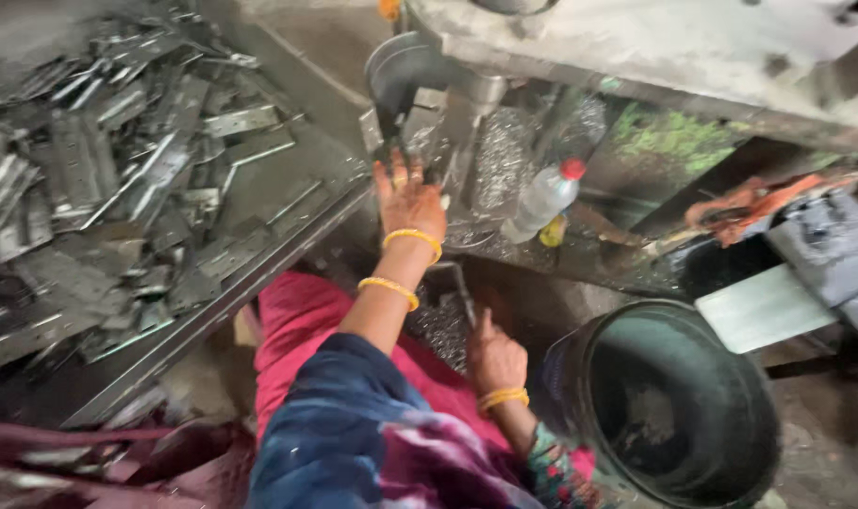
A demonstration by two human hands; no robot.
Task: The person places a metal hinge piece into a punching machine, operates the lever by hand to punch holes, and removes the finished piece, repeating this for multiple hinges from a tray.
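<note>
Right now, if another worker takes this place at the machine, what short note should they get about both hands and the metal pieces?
Left hand: stretched up to the machine head, fingers spread against it; the blur hides whether it holds a piece.
Right hand: low near the lap, thumb up, on a thin metal lever; grip is unclear.
Metal plates: a large loose pile on the tray to the left.
Dark bucket: on the floor at the right, nearly empty.
Plastic bottle: leaning beside the machine.
Done: little shows in the bucket. Left: the pile.
</note>
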